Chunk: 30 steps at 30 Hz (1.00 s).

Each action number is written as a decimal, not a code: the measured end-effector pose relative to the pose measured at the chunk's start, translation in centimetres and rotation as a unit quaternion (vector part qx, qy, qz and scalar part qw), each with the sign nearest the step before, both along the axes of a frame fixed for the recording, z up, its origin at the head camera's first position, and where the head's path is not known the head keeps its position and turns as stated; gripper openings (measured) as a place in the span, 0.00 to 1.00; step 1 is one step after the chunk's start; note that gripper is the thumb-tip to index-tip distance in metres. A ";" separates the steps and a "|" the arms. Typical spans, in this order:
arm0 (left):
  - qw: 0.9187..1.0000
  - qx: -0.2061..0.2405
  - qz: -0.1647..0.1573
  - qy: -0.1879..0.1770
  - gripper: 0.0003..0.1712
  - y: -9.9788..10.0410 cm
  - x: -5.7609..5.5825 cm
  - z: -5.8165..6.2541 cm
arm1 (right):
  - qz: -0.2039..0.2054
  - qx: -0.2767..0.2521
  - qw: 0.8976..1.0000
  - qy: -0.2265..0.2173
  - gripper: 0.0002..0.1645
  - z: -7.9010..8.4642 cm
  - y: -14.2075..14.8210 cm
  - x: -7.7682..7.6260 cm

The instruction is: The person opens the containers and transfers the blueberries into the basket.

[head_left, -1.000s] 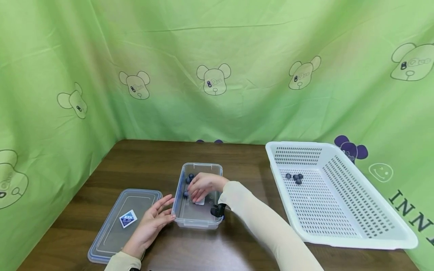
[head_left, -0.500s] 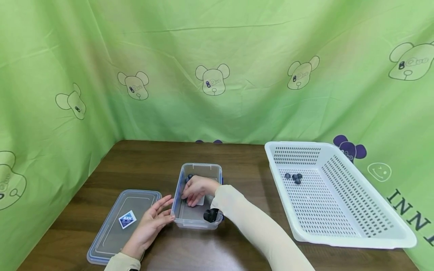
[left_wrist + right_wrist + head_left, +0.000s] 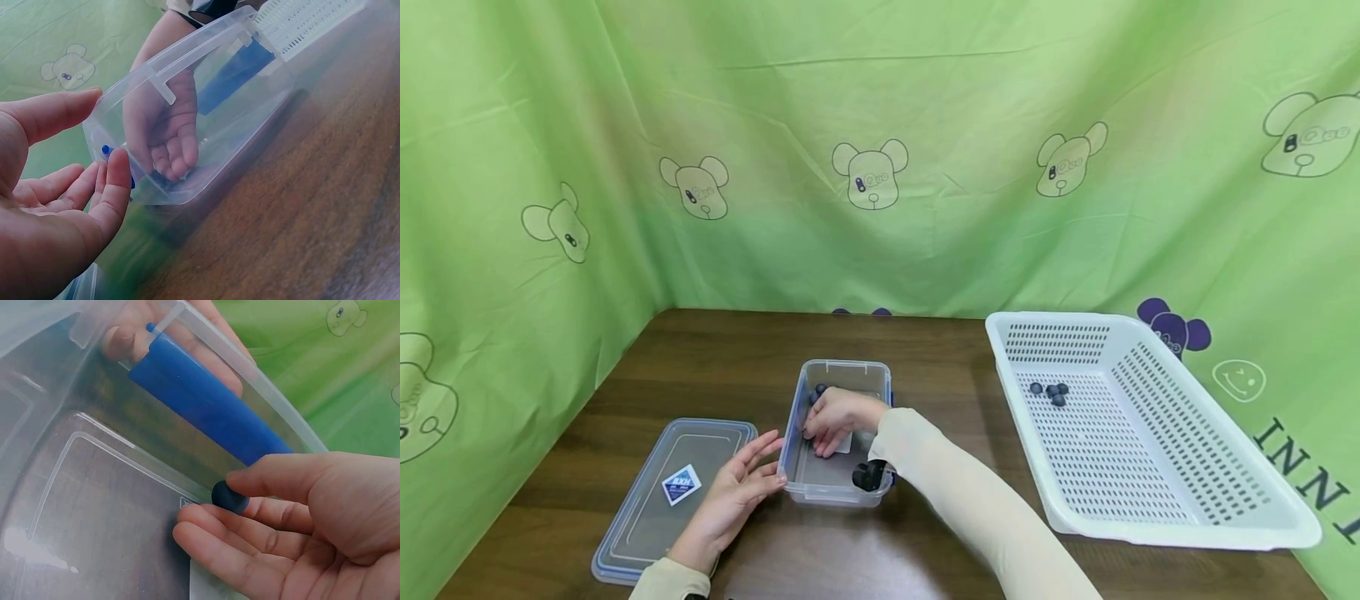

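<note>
In the head view a clear plastic container stands upright on the table. My right hand reaches inside it, near the left wall. In the right wrist view its thumb and fingers pinch a blueberry just above the container's floor. Another dark blueberry lies by the far left of the container, partly hidden by the hand. My left hand touches the container's near left corner from outside, fingers fairly straight. A blue side clasp stands between that hand and the camera in the right wrist view.
A clear lid with blue edging and a diamond label lies left of the container. At the right stands a white perforated basket; several blueberries sit towards its far left. A green printed curtain hangs behind the table.
My right hand has moved slightly left and down inside the container, closing its fingertips around a blueberry by the left wall. The left hand keeps its place at the corner.
</note>
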<state>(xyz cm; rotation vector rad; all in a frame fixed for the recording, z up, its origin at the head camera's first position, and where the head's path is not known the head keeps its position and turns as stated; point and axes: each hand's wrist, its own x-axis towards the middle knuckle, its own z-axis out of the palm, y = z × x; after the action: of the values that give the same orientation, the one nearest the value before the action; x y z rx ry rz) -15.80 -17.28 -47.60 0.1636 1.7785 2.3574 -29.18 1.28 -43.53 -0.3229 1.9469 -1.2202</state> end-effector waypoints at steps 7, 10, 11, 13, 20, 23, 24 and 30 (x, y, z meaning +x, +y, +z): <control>1.000 0.001 -0.002 0.000 0.43 -0.1 0.0 0.0 | 0.015 -0.009 0.999 -0.026 0.08 0.7 0.6 -0.3; 1.000 0.001 -0.001 0.000 0.43 -0.1 0.0 0.0 | 0.016 -0.015 0.999 -0.032 0.07 1.3 0.9 -0.4; 1.000 0.000 0.000 -0.001 0.43 -0.1 0.0 0.0 | 0.016 -0.017 0.999 -0.029 0.07 1.6 1.0 -0.5; 1.000 -0.001 0.001 -0.001 0.43 -0.1 0.0 0.0 | 0.014 -0.021 0.999 -0.024 0.07 2.2 1.3 -0.6; 1.000 -0.003 0.003 -0.001 0.43 0.0 0.0 0.1 | 0.023 -0.027 0.999 -0.008 0.16 4.1 2.7 -1.0; 1.000 -0.001 0.005 -0.002 0.43 0.0 0.0 0.1 | 0.023 -0.029 0.999 -0.003 0.19 4.8 3.4 -1.2; 1.000 0.000 0.006 -0.003 0.43 0.0 0.0 0.1 | 0.019 -0.030 0.999 -0.004 0.19 5.0 3.7 -1.3; 1.000 0.004 0.004 -0.004 0.43 0.0 0.0 0.0 | 0.002 -0.042 0.999 0.001 0.21 6.4 5.7 -2.1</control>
<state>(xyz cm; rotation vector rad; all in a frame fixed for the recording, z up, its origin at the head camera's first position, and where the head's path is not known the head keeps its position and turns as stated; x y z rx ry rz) -15.78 -17.26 -47.58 0.1476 1.7690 2.3686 -31.27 7.03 -37.12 -0.3717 1.8997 -1.3018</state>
